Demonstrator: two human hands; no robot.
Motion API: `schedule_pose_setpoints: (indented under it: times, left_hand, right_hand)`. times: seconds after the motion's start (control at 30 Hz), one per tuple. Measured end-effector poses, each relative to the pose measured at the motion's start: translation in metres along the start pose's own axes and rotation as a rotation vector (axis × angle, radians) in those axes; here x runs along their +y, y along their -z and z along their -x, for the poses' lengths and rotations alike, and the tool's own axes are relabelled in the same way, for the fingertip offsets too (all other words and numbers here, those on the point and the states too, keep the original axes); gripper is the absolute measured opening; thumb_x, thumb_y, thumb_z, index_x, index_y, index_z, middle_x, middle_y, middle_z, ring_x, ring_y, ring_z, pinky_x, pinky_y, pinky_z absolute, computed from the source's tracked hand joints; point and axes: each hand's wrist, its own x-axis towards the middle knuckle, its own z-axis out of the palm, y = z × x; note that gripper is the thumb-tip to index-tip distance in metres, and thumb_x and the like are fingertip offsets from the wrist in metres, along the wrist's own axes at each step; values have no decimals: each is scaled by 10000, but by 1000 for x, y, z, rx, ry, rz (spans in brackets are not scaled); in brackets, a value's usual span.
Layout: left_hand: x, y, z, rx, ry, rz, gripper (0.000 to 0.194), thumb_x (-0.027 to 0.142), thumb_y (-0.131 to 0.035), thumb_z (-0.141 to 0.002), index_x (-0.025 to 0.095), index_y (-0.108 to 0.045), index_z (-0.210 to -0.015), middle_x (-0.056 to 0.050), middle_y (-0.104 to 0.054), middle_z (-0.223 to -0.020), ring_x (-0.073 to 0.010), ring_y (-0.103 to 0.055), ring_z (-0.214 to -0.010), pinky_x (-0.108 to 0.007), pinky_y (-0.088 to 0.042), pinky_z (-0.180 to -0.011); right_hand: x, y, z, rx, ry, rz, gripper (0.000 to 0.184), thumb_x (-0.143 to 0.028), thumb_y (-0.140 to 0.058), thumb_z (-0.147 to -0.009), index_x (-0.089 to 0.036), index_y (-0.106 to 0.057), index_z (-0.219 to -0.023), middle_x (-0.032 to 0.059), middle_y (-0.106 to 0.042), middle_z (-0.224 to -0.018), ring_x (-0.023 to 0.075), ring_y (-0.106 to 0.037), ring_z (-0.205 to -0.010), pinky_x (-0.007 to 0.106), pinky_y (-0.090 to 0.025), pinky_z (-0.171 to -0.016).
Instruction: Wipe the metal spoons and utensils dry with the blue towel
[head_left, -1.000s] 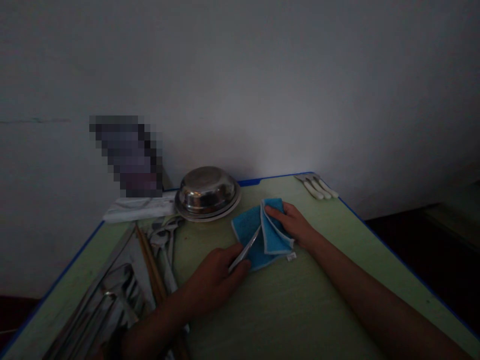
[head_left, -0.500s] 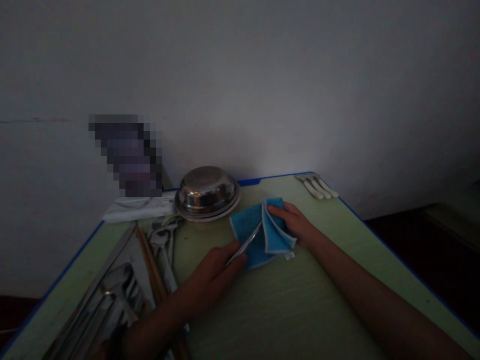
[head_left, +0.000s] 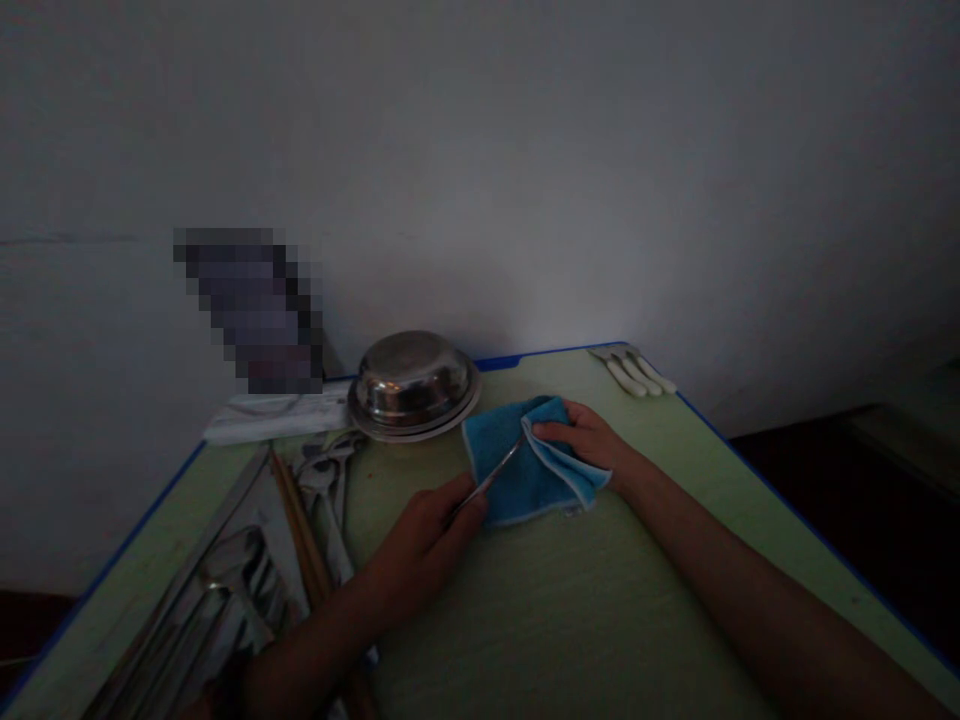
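Note:
My left hand [head_left: 439, 525] is closed round the near end of a slim metal utensil [head_left: 501, 468], which slants up to the right. Its far end disappears into a blue cloth [head_left: 510, 500] with pale edging, so its kind cannot be made out. The cloth is pinched in my right hand [head_left: 585, 435], thumb on top, with a fold draped around the utensil's hidden end. Both hands are above the light green table [head_left: 600, 610].
Behind the cloth, an upturned metal bowl [head_left: 412, 375] rests on stacked dishes. Three pale-handled forks [head_left: 634, 372] lie at the far right corner. Spoons [head_left: 322, 485], chopsticks [head_left: 300, 530] and several other utensils spread along the left. A blurred-out upright object [head_left: 251, 315] leans near the wall.
The cloth has shifted slightly, and its folded flap has turned down and to the right over the utensil. My left hand has moved a little left and back.

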Motion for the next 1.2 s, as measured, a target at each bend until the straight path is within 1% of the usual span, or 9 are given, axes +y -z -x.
schedule_pose_setpoints:
  times: [0.1, 0.27, 0.5, 0.63, 0.77, 0.87, 0.93, 1.07, 1.2]
  left_hand:
    - [-2, 0, 0, -38, -16, -26, 277, 343, -327, -894, 166, -479, -744, 38, -464, -642, -109, -454, -583, -216, -348, -550]
    - [-3, 0, 0, -50, -14, -46, 281, 344, -321, -901, 169, -469, -739, 41, -467, -645, -107, -461, -593, -218, -347, -568]
    - [-1, 0, 0, -93, -35, -57, 277, 333, -310, -904, 171, -483, -760, 35, -504, -675, -111, -482, -614, -223, -355, -590]
    - [-3, 0, 0, -79, -46, -64, 278, 333, -316, -900, 175, -491, -753, 40, -497, -659, -111, -483, -604, -220, -361, -589]
    - [-4, 0, 0, -72, -47, -71, 265, 333, -328, -897, 178, -503, -771, 39, -513, -664, -115, -496, -612, -219, -374, -605]
    - [-2, 1, 0, -83, -54, -15, 265, 329, -320, -902, 182, -513, -794, 34, -539, -704, -116, -509, -647, -213, -387, -640]
    - [-1, 1, 0, -73, -32, 23, 275, 333, -316, -901, 183, -516, -786, 31, -541, -711, -118, -503, -662, -206, -391, -639]
    - [-4, -2, -1, -6, 50, 103, 292, 359, -336, -886, 177, -480, -708, 39, -465, -622, -106, -439, -580, -193, -367, -543]
    - [-11, -6, -1, 79, 93, 198, 290, 384, -359, -875, 182, -423, -676, 43, -402, -609, -101, -403, -558, -197, -353, -516]
  right_hand:
    - [3, -2, 0, 4, 18, 1, 212, -320, -676, -650, -187, -578, -782, -38, -635, -674, 102, -582, -594, 270, -475, -640]
    - [5, -4, -1, 26, 40, 23, 218, -397, -624, -698, -204, -569, -782, -50, -607, -636, 97, -555, -561, 267, -462, -628]
    - [2, 0, 0, -3, 27, 87, 237, -324, -698, -634, -195, -567, -784, -53, -589, -641, 92, -533, -563, 245, -434, -591]
    - [0, -2, 1, -2, 37, 93, 276, -316, -721, -600, -202, -563, -796, -68, -573, -629, 81, -512, -540, 229, -424, -565]
    - [1, -5, 0, 48, 38, 89, 249, -414, -660, -657, -193, -560, -712, -57, -563, -583, 83, -506, -510, 228, -431, -538]
    - [5, -5, -3, 100, 31, 87, 318, -497, -592, -694, -185, -559, -644, -32, -571, -558, 99, -514, -495, 249, -446, -533]
    - [8, -5, -5, 141, 38, 79, 335, -519, -574, -700, -192, -561, -630, -32, -569, -545, 102, -513, -491, 255, -450, -546]
    - [12, -3, -8, 194, 60, 51, 337, -533, -560, -706, -205, -564, -626, -40, -575, -544, 106, -518, -502, 255, -455, -580]
    - [8, -3, -5, 137, 46, 18, 293, -486, -595, -697, -195, -591, -671, -25, -619, -601, 117, -563, -552, 280, -476, -646]
